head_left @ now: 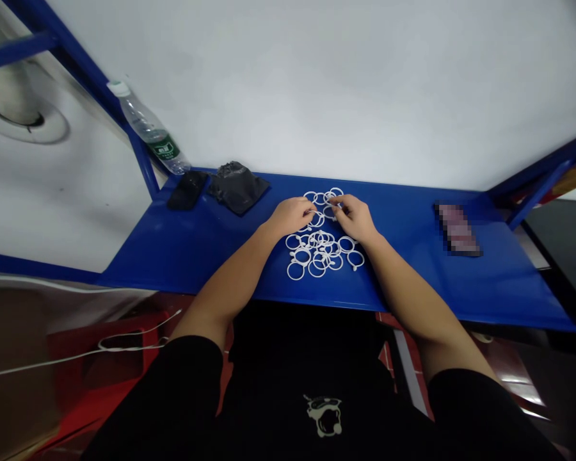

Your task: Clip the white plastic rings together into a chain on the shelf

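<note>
A heap of several white plastic rings lies on the blue shelf in front of me. My left hand rests at the heap's far left with its fingers curled and pinched on a white ring. My right hand sits just to the right, its fingertips pinching another white ring near the top of the heap. The two hands almost meet above the pile.
A clear water bottle leans against the blue frame at the back left. A black phone and a crumpled black bag lie beside it. A blurred-out phone lies at the right. A white cable trails below left.
</note>
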The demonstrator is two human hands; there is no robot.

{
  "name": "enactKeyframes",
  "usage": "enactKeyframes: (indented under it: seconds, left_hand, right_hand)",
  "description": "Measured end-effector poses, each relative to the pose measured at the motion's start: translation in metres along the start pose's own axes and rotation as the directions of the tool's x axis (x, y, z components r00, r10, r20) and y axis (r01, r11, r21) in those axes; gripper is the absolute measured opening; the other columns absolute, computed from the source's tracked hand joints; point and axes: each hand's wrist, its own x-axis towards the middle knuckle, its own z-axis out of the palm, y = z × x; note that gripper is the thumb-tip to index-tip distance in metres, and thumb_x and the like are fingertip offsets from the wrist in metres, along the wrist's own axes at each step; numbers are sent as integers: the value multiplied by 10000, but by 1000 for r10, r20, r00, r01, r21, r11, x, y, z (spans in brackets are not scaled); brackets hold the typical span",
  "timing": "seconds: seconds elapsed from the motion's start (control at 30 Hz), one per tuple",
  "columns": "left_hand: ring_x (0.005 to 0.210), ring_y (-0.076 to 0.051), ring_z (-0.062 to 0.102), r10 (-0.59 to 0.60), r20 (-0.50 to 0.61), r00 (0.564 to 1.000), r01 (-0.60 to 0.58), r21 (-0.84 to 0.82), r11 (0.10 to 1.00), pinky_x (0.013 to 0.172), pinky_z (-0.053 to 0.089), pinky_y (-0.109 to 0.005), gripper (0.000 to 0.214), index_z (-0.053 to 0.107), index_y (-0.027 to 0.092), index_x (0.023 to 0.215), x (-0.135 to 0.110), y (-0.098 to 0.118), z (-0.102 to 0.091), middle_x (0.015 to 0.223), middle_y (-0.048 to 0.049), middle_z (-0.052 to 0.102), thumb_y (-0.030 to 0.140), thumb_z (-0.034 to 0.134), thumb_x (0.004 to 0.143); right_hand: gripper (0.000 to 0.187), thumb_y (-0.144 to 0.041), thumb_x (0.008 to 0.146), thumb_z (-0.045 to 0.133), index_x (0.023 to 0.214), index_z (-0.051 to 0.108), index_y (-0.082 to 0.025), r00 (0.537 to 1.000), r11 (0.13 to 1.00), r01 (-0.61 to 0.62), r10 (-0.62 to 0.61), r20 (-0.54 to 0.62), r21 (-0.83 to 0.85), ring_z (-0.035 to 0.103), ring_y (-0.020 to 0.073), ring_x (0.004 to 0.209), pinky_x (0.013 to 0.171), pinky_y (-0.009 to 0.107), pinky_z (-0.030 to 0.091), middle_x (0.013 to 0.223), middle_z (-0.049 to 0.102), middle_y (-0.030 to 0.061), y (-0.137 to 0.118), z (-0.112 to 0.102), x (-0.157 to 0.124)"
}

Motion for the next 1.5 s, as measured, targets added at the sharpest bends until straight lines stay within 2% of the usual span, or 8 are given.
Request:
enactKeyframes:
  seconds: [0.23, 0.37, 0.57, 0.7, 0.97, 1.17, 1.3, 1.5]
  left_hand:
    - [881, -197, 707, -2, -72, 997, 1, -15, 1000, 833, 526, -335, 176, 833, 214, 1020, -2, 6, 3, 1007, -59, 785, 189, 659, 1027]
    - [874, -192, 704, 11, -115, 993, -15, -29, 999, 843, 522, -333, 183, 836, 226, 1052, -3, 11, 4, 962, -49, 787, 227, 653, 1060]
    - [832, -189, 688, 15, -137, 991, -20, -37, 999, 799, 503, -335, 188, 820, 226, 1001, -3, 13, 3, 909, -44, 768, 289, 661, 1079]
    - [806, -190, 665, 42, -130, 991, -42, 0, 999, 778, 488, -342, 277, 773, 222, 858, -2, 12, 3, 855, -48, 741, 328, 660, 1088]
    - [810, -197, 670, 26, -116, 993, -24, 18, 1000, 792, 490, -356, 321, 756, 222, 818, -1, 10, 4, 844, -52, 738, 334, 644, 1098]
    - [864, -206, 695, -30, -128, 991, 24, -45, 999, 853, 525, -364, 212, 831, 227, 1030, 1, 5, 0, 970, -61, 790, 375, 688, 1083]
    - [912, -230, 700, -135, -155, 979, 135, -12, 991, 885, 536, -382, 272, 839, 214, 986, 1, 0, -2, 958, -79, 782, 342, 627, 1099]
    - [1061, -309, 691, -157, -35, 987, 159, 73, 985, 998, 549, -473, 52, 850, 232, 945, 0, -5, 5, 1118, -107, 786, 253, 827, 903]
  right_hand:
    - [306, -529, 999, 721, 1086, 836, -259, 988, 997, 6, -17, 151, 75, 655, 193, 717, 736, 348, 517, 965, 837, 56, -18, 3, -1]
    - [279, -495, 1011, 700, 1025, 836, -252, 993, 995, -8, -3, 114, 96, 636, 189, 706, 710, 332, 482, 886, 818, 47, -19, 2, 0]
    - [281, -499, 988, 732, 1047, 825, -241, 993, 946, -115, 106, 48, 302, 566, 156, 621, 627, 307, 430, 755, 732, -7, -19, 4, -2]
    - [325, -554, 964, 756, 1051, 823, -248, 991, 901, -129, 134, 18, 414, 550, 158, 631, 639, 312, 440, 742, 696, -13, -16, 5, -1]
    - [270, -503, 987, 748, 1097, 857, -282, 1000, 937, -5, 3, 8, 348, 711, 226, 891, 846, 400, 562, 1024, 810, 57, -21, 0, 1]
    - [344, -592, 987, 759, 1074, 831, -267, 987, 899, -145, 159, 2, 413, 613, 168, 659, 655, 332, 520, 831, 762, 14, -15, 6, 0]
    - [381, -613, 945, 791, 1052, 808, -248, 965, 835, -220, 260, -10, 505, 564, 143, 578, 569, 306, 485, 796, 765, 14, -8, 8, 2]
    - [346, -577, 906, 810, 1040, 801, -258, 952, 808, -231, 302, -44, 543, 526, 121, 534, 517, 294, 456, 862, 804, 23, -5, 8, 5]
